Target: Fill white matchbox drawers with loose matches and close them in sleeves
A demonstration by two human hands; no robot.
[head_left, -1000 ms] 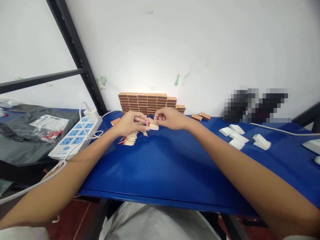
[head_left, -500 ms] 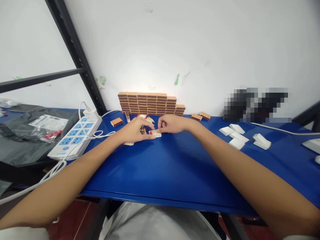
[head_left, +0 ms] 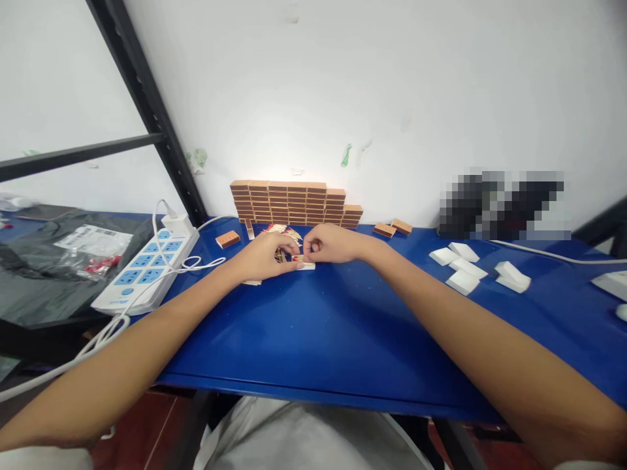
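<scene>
A small white matchbox tray (head_left: 308, 266) with red-tipped matches in it lies on the blue table. My left hand (head_left: 268, 256) grips the tray's left end between thumb and fingers. Over the tray's far side, my right hand (head_left: 333, 243) is curled, thumb and forefinger pinched at the matches. Whether a match is between those fingertips is too small to make out. Behind and under my left hand spreads a heap of loose matches (head_left: 284, 230), partly hidden by it. One matchbox (head_left: 228, 239) lies flat to its left, and another (head_left: 249, 228) stands on end.
Closed matchboxes (head_left: 289, 203) are stacked in stepped rows against the wall. Two more matchboxes (head_left: 393, 228) lie right of the stack. Several white trays (head_left: 463, 267) sit at the right. A power strip (head_left: 147, 269) with white cables and a dark plastic bag (head_left: 44, 261) are at the left.
My right hand has shifted slightly left and its fingertips have drawn closer together over the tray. The fingers of my left hand have moved nearer to them. The tray stays in place.
</scene>
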